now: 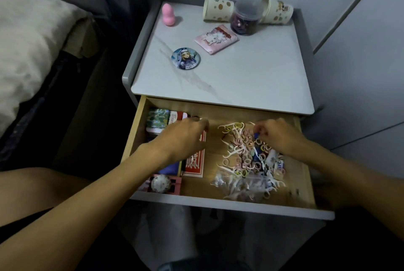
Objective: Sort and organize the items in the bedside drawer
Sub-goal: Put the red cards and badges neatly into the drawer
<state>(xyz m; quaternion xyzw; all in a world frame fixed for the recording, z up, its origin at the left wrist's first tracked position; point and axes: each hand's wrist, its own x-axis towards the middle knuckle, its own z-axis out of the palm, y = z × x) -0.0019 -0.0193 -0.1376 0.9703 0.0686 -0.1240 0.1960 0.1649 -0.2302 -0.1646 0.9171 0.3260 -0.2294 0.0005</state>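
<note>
The wooden drawer (218, 104) of the bedside table stands pulled out. My left hand (183, 137) reaches palm down into its left half, over a red card box (194, 164); what its fingertips touch is hidden. My right hand (277, 135) is over a heap of small coloured hair ties and white floss picks (242, 152), its fingertips pinched on a small blue piece. A clear bag of floss picks (240, 185) lies at the drawer's front. A green patterned pack (157, 118), a purple item (169, 169) and a pink holder with a round object (161, 184) fill the left side.
The table top (251, 78) carries a pink gourd-shaped sponge (168, 13), a round picture badge (185, 58), a pink packet (216, 39), a clear jar with dark contents (246, 19) and two spotted paper cups (216, 7). A bed with a pale pillow (28, 45) lies left.
</note>
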